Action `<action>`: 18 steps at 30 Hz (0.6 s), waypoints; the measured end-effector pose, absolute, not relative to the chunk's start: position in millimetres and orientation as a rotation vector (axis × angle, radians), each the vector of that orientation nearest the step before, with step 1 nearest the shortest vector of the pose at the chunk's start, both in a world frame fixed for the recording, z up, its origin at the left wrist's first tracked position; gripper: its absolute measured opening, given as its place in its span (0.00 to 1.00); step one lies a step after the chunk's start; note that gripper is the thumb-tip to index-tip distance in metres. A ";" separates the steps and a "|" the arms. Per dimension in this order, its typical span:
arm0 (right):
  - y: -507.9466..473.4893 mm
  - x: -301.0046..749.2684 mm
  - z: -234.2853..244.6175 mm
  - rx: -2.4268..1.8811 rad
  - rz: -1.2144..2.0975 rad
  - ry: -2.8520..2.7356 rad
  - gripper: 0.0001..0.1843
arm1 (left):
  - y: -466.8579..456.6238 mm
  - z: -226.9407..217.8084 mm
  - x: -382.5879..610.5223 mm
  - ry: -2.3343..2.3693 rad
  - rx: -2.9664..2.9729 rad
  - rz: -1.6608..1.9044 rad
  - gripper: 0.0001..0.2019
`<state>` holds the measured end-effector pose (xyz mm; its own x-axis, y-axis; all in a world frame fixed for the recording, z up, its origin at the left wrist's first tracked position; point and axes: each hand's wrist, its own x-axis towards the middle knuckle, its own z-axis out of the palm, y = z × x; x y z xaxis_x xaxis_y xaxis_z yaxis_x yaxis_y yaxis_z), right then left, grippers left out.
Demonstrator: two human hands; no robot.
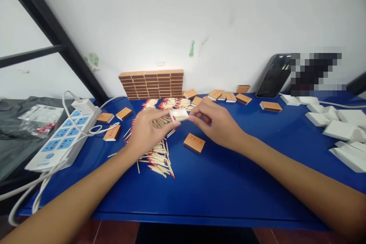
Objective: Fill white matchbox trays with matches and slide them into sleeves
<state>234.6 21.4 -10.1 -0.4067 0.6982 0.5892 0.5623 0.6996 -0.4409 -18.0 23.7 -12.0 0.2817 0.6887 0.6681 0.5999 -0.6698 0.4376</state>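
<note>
My left hand [148, 129] is closed round a bundle of matches [162, 122] and also touches a small white matchbox tray [180, 114]. My right hand [217, 124] pinches the other end of that tray with thumb and fingers. Both hands hover over the blue table [228, 183]. Under my left hand lies a loose pile of red-tipped matches [158, 160]. An orange matchbox sleeve [194, 143] lies flat just below my right hand.
A stack of orange matchboxes [151, 84] stands against the white wall, with more matches [171, 103] and scattered boxes [243, 98] before it. A white power strip [63, 139] with cables lies at left. White trays [340, 129] sit at right, a dark device [273, 76] behind them.
</note>
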 end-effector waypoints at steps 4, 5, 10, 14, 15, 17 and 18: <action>27.5 232.0 -8.2 -0.947 0.321 -2.242 0.05 | 36.1 -6.6 -32.7 1.546 2.310 1.502 0.17; 29.7 228.3 -7.2 -0.921 0.390 -2.326 0.05 | 38.7 -6.1 -35.7 1.573 2.304 1.495 0.17; 43.5 198.7 1.4 -0.919 0.527 -2.576 0.06 | 44.3 -8.5 -39.9 1.596 2.337 1.435 0.14; 50.1 183.3 3.3 -0.972 0.545 -2.733 0.04 | 42.0 -9.0 -36.9 1.534 2.360 1.397 0.15; 49.7 183.4 2.2 -0.977 0.538 -2.751 0.06 | 41.3 -8.5 -36.4 1.517 2.369 1.385 0.16; 45.8 189.3 0.5 -0.988 0.497 -2.744 0.07 | 40.5 -7.9 -35.7 1.493 2.397 1.370 0.16; 42.4 194.9 0.7 -0.992 0.474 -2.728 0.06 | 40.2 -8.0 -35.3 1.477 2.415 1.359 0.16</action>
<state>194.9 42.4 0.7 -0.7545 0.6517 0.0771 0.5876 0.7232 -0.3629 -35.3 40.2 -8.0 0.1829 0.7239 0.6652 0.7228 -0.5577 0.4081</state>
